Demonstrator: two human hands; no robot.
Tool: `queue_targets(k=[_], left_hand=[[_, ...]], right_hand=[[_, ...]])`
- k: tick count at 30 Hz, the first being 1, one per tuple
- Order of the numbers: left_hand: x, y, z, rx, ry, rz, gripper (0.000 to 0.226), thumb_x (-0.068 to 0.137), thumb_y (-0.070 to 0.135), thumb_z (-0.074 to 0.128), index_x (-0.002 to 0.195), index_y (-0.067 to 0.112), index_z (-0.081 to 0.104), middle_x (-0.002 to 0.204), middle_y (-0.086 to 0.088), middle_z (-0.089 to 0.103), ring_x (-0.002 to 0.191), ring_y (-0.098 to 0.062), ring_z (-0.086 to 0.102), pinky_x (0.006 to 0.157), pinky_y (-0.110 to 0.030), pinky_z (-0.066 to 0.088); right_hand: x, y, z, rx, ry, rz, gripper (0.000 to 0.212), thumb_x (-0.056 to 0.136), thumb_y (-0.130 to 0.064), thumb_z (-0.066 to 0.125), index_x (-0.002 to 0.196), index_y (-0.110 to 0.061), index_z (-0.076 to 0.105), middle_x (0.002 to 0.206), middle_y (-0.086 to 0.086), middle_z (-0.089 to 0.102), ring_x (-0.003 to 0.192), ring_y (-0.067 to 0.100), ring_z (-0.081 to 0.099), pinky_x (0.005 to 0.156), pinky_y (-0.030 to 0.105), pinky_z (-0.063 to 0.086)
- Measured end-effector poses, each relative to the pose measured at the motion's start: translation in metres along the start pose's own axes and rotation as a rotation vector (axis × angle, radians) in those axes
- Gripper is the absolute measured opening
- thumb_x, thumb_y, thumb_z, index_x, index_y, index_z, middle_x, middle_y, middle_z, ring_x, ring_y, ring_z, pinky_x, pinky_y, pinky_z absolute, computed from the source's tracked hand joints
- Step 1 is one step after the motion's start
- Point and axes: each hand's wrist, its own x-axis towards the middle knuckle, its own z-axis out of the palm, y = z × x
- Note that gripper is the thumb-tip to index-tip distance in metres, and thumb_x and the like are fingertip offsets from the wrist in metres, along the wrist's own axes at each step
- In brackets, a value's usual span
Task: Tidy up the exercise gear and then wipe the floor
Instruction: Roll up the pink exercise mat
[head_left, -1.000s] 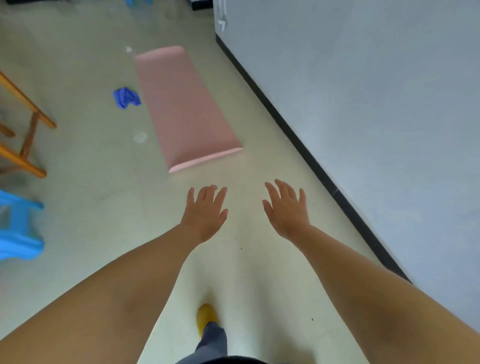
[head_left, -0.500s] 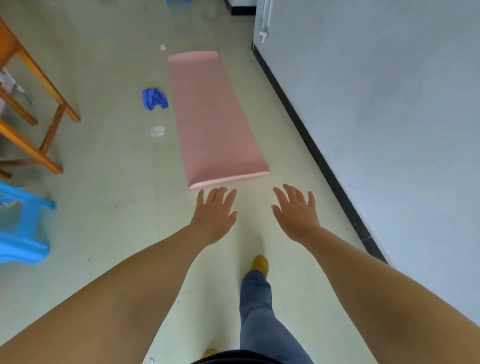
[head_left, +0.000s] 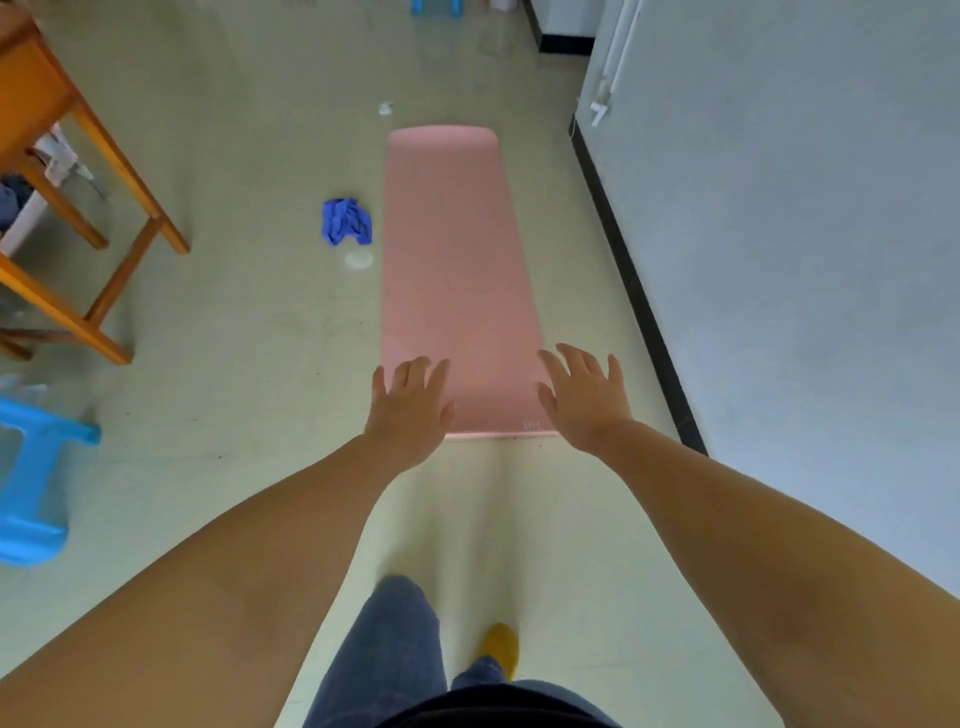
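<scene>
- The mat (head_left: 457, 270) lies flat and unrolled on the floor (head_left: 249, 332), running lengthwise along the wall (head_left: 779, 260); its near end sits just ahead of the person's feet. Nothing of it is rolled yet, so the tidying looks barely begun.
- The left hand (head_left: 408, 410) hovers over the mat's near left corner, fingers straight and spread, holding nothing. Whether it touches the mat cannot be told.
- The right hand (head_left: 584, 397) hovers over the mat's near right corner, likewise spread and empty.
- Risk: if the two hands start the roll unevenly, the mat will likely coil skewed and telescope out at one side.
- Risk: the mat's right edge is near the wall, so a roll that drifts that way could jam against the baseboard (head_left: 639, 306).
- Risk: a loose first turn would probably spring open; the soft foam needs a tight start.
- The blue cloth (head_left: 345, 221) lies just left of the mat, a pale smear (head_left: 358, 259) close by it; a sideways shove of the mat could drag across both.
- Further left of the mat stand a wooden table (head_left: 78, 208) and a stool (head_left: 31, 488), well apart from it.
</scene>
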Motion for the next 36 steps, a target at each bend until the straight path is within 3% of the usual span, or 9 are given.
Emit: queue_targets(k=[13, 19, 24, 29, 33, 36], left_hand=[[0.224, -0.09, 0.007, -0.059, -0.162, 0.033, 0.056, 0.098, 0.041, 0.034, 0.147, 0.019, 0.018, 0.148, -0.01, 0.025, 0.136, -0.028, 0.026, 0.114, -0.05, 0.017], [0.265, -0.087, 0.063, -0.118, -0.307, 0.077, 0.056, 0.098, 0.04, 0.032, 0.147, 0.018, 0.017, 0.15, -0.01, 0.024, 0.136, -0.027, 0.027, 0.114, -0.046, 0.018], [0.318, -0.081, 0.25, -0.153, -0.459, 0.075, 0.059, 0.098, 0.042, 0.032, 0.149, 0.018, 0.015, 0.152, -0.006, 0.023, 0.139, -0.025, 0.023, 0.114, -0.043, 0.018], [0.363, -0.085, 0.439, -0.141, -0.573, 0.064, 0.061, 0.096, 0.045, 0.037, 0.147, 0.017, 0.018, 0.15, -0.007, 0.023, 0.138, -0.025, 0.022, 0.113, -0.045, 0.018], [0.39, -0.085, 0.557, -0.094, -0.663, 0.278, 0.072, 0.092, 0.051, 0.046, 0.148, 0.019, 0.015, 0.152, -0.007, 0.019, 0.14, -0.025, 0.018, 0.114, -0.046, 0.015], [0.406, -0.088, 0.62, -0.086, -0.693, 0.466, 0.072, 0.087, 0.051, 0.054, 0.144, 0.019, 0.024, 0.147, -0.006, 0.028, 0.133, -0.026, 0.029, 0.111, -0.041, 0.023]], right_hand=[[0.221, -0.01, 0.003, 0.047, -0.088, 0.032, 0.049, 0.102, -0.039, 0.023, 0.149, -0.025, 0.019, 0.156, 0.002, 0.021, 0.143, 0.022, 0.022, 0.117, 0.053, 0.01], [0.254, 0.004, 0.065, 0.096, -0.254, 0.076, 0.049, 0.102, -0.038, 0.025, 0.149, -0.025, 0.018, 0.156, 0.0, 0.021, 0.142, 0.021, 0.024, 0.117, 0.049, 0.011], [0.326, 0.03, 0.236, 0.056, -0.492, -0.009, 0.051, 0.102, -0.037, 0.024, 0.15, -0.023, 0.013, 0.156, -0.001, 0.017, 0.142, 0.019, 0.021, 0.118, 0.046, 0.009], [0.395, 0.053, 0.413, -0.003, -0.57, -0.163, 0.056, 0.101, -0.04, 0.032, 0.15, -0.024, 0.013, 0.156, 0.001, 0.017, 0.142, 0.021, 0.02, 0.117, 0.047, 0.014], [0.448, 0.058, 0.525, -0.019, -0.759, -0.402, 0.074, 0.093, -0.052, 0.047, 0.151, -0.026, 0.01, 0.155, 0.003, 0.021, 0.14, 0.024, 0.027, 0.112, 0.046, 0.026], [0.462, 0.048, 0.593, -0.117, -0.91, -0.544, 0.078, 0.085, -0.054, 0.059, 0.148, -0.025, 0.022, 0.143, 0.005, 0.034, 0.127, 0.027, 0.039, 0.099, 0.043, 0.038]])
